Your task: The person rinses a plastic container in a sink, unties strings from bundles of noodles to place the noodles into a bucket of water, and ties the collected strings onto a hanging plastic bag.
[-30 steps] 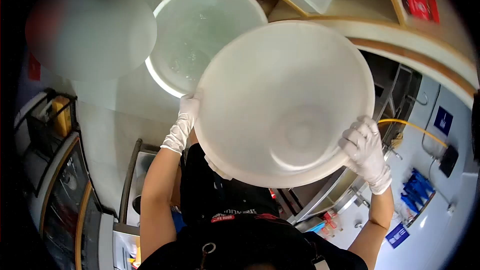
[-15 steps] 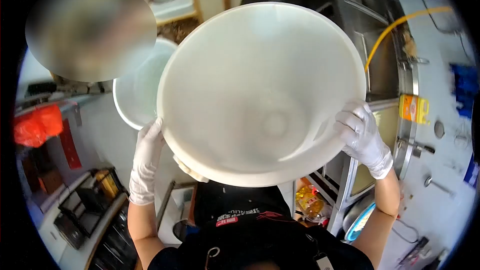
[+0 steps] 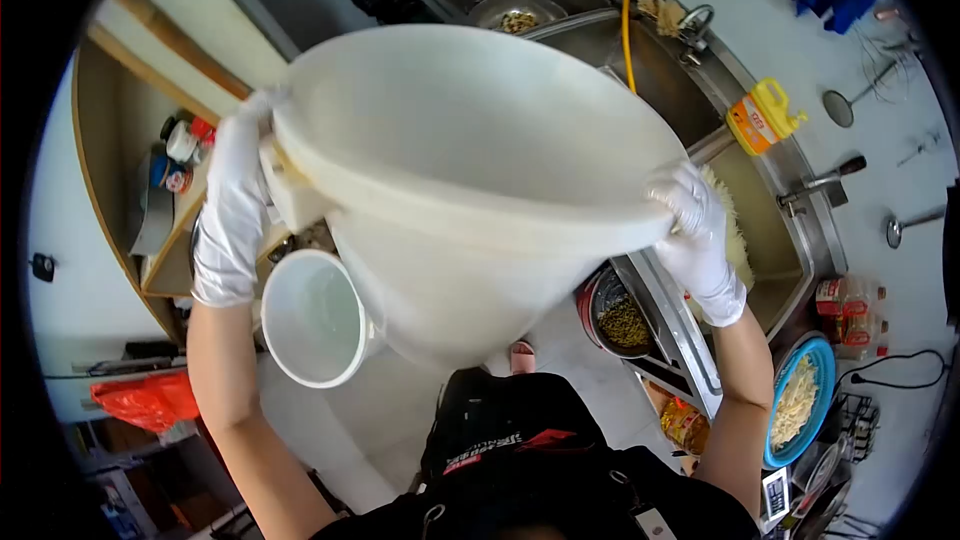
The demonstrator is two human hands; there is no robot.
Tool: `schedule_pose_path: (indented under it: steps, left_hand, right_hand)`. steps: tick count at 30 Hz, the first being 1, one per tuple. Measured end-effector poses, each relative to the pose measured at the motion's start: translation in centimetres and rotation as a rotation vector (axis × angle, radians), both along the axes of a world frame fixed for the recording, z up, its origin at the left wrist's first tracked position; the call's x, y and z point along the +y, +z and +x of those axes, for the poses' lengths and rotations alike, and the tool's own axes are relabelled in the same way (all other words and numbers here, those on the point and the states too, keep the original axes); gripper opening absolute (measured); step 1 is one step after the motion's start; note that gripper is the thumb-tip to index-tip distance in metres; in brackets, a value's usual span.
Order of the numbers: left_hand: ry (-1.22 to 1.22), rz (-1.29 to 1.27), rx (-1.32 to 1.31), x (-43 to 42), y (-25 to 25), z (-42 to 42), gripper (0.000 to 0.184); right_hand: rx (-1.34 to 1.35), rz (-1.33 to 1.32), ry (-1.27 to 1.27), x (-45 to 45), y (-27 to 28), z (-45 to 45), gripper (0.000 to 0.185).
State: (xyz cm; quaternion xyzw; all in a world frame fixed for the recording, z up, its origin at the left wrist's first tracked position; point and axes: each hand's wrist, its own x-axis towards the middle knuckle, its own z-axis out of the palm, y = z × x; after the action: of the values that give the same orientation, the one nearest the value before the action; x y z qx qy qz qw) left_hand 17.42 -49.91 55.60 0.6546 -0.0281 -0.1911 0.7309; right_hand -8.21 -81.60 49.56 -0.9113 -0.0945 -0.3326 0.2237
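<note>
A large white plastic bucket (image 3: 470, 270) hangs tilted in front of me, its wide mouth facing up and away. My left hand (image 3: 232, 205), in a white glove, is closed on the rim at the left, beside a block-like handle lug; some of its fingers are hidden. Opposite it, my right hand (image 3: 695, 225), also gloved, curls its fingers over the rim. What I can see of the bucket's inside wall is bare; its bottom is hidden. Below and left of it, a smaller white bucket (image 3: 318, 318) stands on the floor, seemingly with clear liquid in it.
Metal sinks (image 3: 665, 90) run along the right, with a yellow hose (image 3: 628, 15) and a yellow detergent jug (image 3: 762, 118). A red-sided pail (image 3: 622, 315) of small greenish bits sits under the counter. A blue basin (image 3: 803, 405) holds pale shreds. Shelves (image 3: 165, 220) stand left.
The large bucket has tipped, so its outer side now shows and less of its inside. Both hands still grip the rim. My view has turned; the blurred person at upper left is out of sight.
</note>
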Motion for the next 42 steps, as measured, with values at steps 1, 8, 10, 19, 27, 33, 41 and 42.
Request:
schedule_pose_path:
  steps: [1,8,10,19,27,33,41,42]
  left_hand:
    - [-0.054,0.032,0.001,-1.3,1.6,1.3,0.034]
    - [-0.189,-0.041,-0.239,-11.4,10.3,9.0,0.030]
    - [-0.244,-0.031,-0.280,-13.5,11.7,13.5,0.029]
    - [-0.254,0.255,-0.632,-25.0,15.7,26.4,0.029]
    - [-0.309,0.395,-0.831,-38.3,14.4,36.1,0.019]
    - [-0.283,0.741,-0.959,-49.0,12.5,41.9,0.035]
    - [-0.328,0.984,-1.067,-61.6,7.0,42.5,0.039]
    - [-0.350,1.042,-1.065,-62.5,6.7,42.1,0.036]
  right_hand:
    - [-0.028,0.037,-0.036,-0.5,0.2,0.0,0.033]
    - [-0.156,0.339,-0.239,-2.5,1.0,4.5,0.027]
    - [-0.200,0.354,-0.285,-3.1,0.9,6.9,0.027]
    - [-0.089,0.434,-0.391,-5.8,-1.0,20.5,0.020]
    - [0.022,1.074,-0.113,-11.6,-8.6,33.8,0.026]
    - [0.020,1.413,0.067,-15.7,-11.4,41.4,0.020]
    - [0.080,1.594,0.046,-19.4,-16.8,47.9,0.030]
    - [0.079,1.630,0.076,-19.6,-17.2,48.6,0.033]
